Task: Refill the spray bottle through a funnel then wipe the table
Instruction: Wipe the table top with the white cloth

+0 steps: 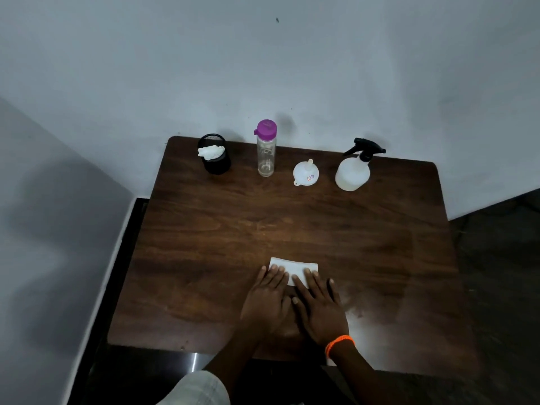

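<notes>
A folded white tissue [293, 266] lies flat on the brown wooden table [204, 244] near its front edge. My left hand [267, 301] and my right hand [318, 308] both press flat on its near part, fingers spread, side by side. At the back of the table stand a white spray bottle [353, 173] with a black trigger head, a white funnel [306, 172] resting mouth down, and a clear bottle [266, 152] with a purple cap that looks almost empty.
A black mesh cup [214, 159] holding a crumpled white tissue stands at the back left. The table is pushed against a grey wall [263, 68]. Dark floor [496, 258] lies to the right, and an orange band circles my right wrist.
</notes>
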